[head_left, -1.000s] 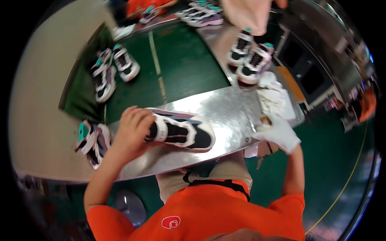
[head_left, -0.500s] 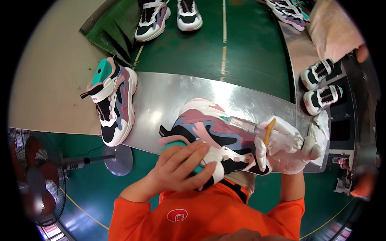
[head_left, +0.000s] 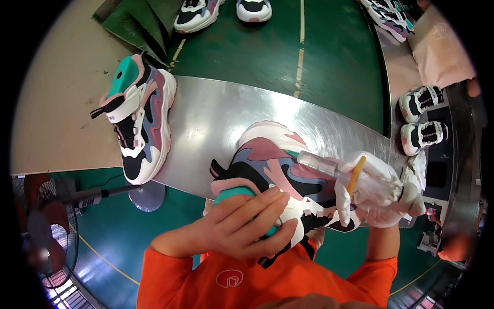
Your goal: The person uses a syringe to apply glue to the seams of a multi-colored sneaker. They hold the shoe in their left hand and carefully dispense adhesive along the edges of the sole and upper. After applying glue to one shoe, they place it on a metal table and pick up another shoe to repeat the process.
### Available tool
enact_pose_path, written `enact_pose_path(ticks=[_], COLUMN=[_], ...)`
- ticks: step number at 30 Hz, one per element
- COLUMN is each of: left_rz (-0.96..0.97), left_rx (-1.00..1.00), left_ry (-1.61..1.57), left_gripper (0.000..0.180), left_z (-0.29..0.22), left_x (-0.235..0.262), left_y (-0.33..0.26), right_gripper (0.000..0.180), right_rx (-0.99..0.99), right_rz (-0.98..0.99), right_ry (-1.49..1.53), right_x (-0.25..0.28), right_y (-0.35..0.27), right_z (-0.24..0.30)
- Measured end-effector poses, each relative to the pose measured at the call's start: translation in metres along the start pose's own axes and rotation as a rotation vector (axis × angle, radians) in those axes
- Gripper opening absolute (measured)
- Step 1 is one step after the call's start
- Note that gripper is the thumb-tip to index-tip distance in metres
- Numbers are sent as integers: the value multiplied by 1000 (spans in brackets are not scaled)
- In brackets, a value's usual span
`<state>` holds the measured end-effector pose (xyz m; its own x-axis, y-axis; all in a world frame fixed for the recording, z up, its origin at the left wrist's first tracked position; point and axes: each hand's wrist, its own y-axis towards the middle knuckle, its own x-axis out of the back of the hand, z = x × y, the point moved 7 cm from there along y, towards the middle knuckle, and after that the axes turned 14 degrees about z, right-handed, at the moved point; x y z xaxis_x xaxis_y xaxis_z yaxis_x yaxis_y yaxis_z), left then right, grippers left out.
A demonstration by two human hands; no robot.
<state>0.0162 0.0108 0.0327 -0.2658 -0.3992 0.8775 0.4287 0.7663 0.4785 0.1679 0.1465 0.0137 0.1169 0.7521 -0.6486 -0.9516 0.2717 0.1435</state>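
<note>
A sneaker [head_left: 280,165] in white, pink, mauve, blue and black lies tilted on its side at the near edge of the metal shelf, sole toward the far side. A teal shoe last [head_left: 232,194] shows in its opening. My bare left hand [head_left: 252,221] is wrapped over the strap and tongue. In my gloved right hand [head_left: 373,188] is a clear syringe [head_left: 321,164] with a yellow flange and a teal tip. That tip meets the sneaker's side close to where the upper joins the white sole. Part of the toe is hidden behind the glove.
Another sneaker [head_left: 146,118] with a teal last stands left on the metal shelf [head_left: 200,113]. Several more sneakers sit on the green belt [head_left: 247,56] and at the right. A fan [head_left: 46,221] stands at lower left. White cloth [head_left: 414,177] lies at the right.
The view has shifted, so the surroundings sit differently in the picture. My left hand still grips the sneaker, and the syringe tip has come closer to the seam above the sole.
</note>
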Motion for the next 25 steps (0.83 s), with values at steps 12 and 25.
enact_pose_path(ticks=[12,25], left_rz=[55,41], left_rx=[6,53], left_ry=[-46,-35], left_gripper=[22,16], left_z=[-1,1], left_x=[0,1], left_y=[-5,-5], right_gripper=[133,130], right_rx=[-40,-214], right_rz=[57,-58], right_ry=[29,-141], right_x=[-13,-16], right_y=[7,-18], right_z=[19,32])
